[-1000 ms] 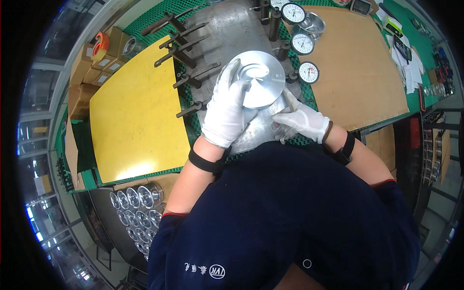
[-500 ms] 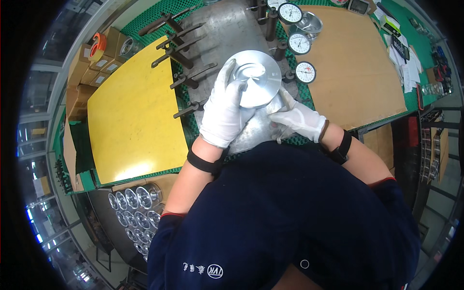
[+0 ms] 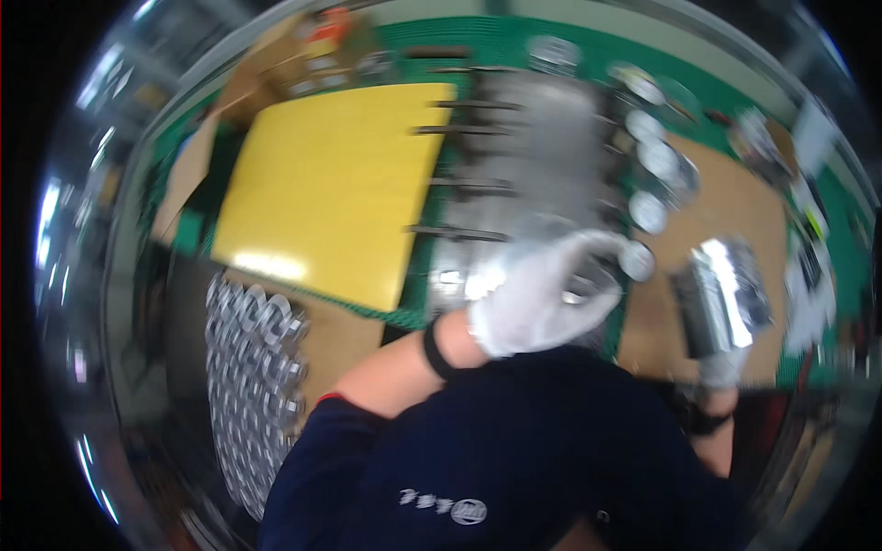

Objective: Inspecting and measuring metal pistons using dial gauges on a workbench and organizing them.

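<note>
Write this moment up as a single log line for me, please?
left hand: gloved, on small metal part | right hand: gloved, holds shiny metal piece | near: yellow board, round gauges | picture blurred

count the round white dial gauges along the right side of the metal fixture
4, in a blurred column: top gauge, second gauge, third gauge, lowest gauge beside the gloved left hand. Others may be hidden or smeared.

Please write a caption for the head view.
White-gloved left hand rests on grey metal fixture; right hand lifts shiny metal part.

Shiny silvery metal part (image 3: 721,294), white cloth gloves, matt yellow sheet (image 3: 340,184).
</note>
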Demonstrator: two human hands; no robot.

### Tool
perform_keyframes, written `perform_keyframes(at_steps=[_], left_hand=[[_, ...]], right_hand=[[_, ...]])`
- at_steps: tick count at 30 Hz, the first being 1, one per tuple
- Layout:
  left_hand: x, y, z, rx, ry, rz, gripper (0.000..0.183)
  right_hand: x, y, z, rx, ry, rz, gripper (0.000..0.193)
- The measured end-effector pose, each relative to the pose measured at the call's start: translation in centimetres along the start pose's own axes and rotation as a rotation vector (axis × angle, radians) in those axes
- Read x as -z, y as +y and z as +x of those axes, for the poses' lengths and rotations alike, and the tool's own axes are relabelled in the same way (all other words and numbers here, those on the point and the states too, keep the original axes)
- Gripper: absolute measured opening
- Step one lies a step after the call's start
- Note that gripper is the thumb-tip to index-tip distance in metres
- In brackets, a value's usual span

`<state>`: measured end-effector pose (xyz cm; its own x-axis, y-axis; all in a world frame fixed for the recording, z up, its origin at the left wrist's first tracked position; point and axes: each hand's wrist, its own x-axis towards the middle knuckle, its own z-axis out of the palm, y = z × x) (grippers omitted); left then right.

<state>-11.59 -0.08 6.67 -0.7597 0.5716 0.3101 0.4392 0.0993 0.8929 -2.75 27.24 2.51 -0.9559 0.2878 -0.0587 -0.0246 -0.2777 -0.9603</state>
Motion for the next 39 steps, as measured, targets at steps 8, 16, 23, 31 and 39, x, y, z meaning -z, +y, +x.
perform_keyframes(at_steps=[8,16,23,31,39], left_hand=[[0.7,-2.6,-11.3,0.47,0.265,0.129,0.02],[-1.6,-4.0,-23.4,0.92,0.576,0.273,0.014],[3.6,-10.4,-32.2,1.246,0.482,0.88,0.043],[19.9,-15.2,-45.7,1.677,0.605,1.399,0.074],[25.2,-18.0,-46.0,1.687,0.504,0.989,0.045]], right_hand=[[22.4,7.5,13.1,-0.212,0.502,-0.302,0.03],[31.4,12.1,25.7,-0.659,0.362,-0.442,0.034],[26.7,12.0,23.1,-0.415,0.382,-0.045,0.047],[25.7,11.4,10.4,-0.352,0.305,-0.074,0.051],[23.6,10.0,2.3,-0.336,0.524,-0.092,0.044]])
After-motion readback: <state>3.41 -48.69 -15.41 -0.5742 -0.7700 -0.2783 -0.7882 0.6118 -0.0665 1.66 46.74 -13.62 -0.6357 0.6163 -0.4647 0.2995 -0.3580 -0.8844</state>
